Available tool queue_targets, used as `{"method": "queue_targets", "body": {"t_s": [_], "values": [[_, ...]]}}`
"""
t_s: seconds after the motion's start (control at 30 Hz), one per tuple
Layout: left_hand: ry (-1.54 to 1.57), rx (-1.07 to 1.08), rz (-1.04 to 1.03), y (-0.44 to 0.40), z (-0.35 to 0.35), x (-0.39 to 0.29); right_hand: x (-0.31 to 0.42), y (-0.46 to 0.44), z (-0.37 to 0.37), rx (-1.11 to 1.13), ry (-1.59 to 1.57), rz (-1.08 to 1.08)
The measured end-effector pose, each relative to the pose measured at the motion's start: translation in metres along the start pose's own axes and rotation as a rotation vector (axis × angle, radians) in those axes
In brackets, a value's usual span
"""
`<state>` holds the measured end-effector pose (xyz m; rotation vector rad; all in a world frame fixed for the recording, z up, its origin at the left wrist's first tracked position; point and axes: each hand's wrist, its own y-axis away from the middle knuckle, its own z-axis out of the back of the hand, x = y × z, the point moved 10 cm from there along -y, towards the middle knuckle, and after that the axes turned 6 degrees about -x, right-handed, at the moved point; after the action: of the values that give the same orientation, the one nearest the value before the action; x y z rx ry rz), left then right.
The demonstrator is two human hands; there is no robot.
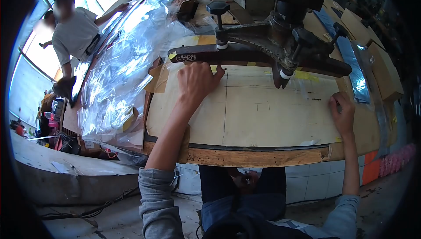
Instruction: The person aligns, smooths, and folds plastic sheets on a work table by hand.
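Note:
My left hand [197, 80] is at the front of a dark press bar [199, 55] with "BOY" written in white. Its knuckles are bent, the thumb points right, and the fingertips are hidden. Beneath lies a pale flat board [263, 107] marked with thin pencil lines and bits of yellow tape. My right hand [343, 111] rests by the board's right edge with its fingers curled in; whatever is between them, if anything, cannot be made out. The bar hangs from a heavy metal press head [285, 24] with black knobs [218, 9].
Clear plastic sheeting [127, 59] covers the left of the table, above a wooden front edge [258, 156]. At the far left stands a person in a white shirt [78, 33], with another person partly hidden behind. Cardboard [386, 72] and a blue strip [346, 50] lie at right.

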<state>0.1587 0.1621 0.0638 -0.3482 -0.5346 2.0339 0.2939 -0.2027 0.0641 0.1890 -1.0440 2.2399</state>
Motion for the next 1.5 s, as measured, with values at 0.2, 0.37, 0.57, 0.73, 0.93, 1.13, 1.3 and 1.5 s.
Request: {"method": "queue_targets", "body": {"t_s": [0.2, 0.37, 0.57, 0.73, 0.93, 1.13, 1.3, 1.5], "values": [[0.003, -0.027, -0.005, 0.000, -0.001, 0.000, 0.005, -0.001, 0.001, -0.019, 0.011, 0.030], [0.007, -0.031, -0.003, 0.000, 0.005, -0.002, 0.004, -0.001, 0.001, -0.019, 0.012, 0.016], [0.014, -0.021, 0.005, 0.000, 0.003, -0.001, 0.002, 0.000, 0.000, -0.009, 0.019, 0.013], [0.053, 0.049, 0.061, 0.001, -0.003, 0.003, 0.002, 0.000, 0.000, -0.015, 0.017, 0.002], [0.513, 0.210, 0.297, 0.013, -0.027, 0.022, 0.001, -0.001, -0.001, -0.003, 0.011, -0.001], [2.047, 0.040, 1.344, 0.071, -0.046, -0.002, -0.003, 0.001, 0.001, 0.002, 0.016, -0.037], [2.341, 0.027, 1.305, 0.057, -0.045, -0.021, 0.002, 0.000, 0.003, -0.013, 0.000, -0.023], [2.373, -0.012, 1.265, 0.053, -0.051, -0.019, 0.000, 0.000, 0.001, -0.002, -0.010, -0.036]]}}
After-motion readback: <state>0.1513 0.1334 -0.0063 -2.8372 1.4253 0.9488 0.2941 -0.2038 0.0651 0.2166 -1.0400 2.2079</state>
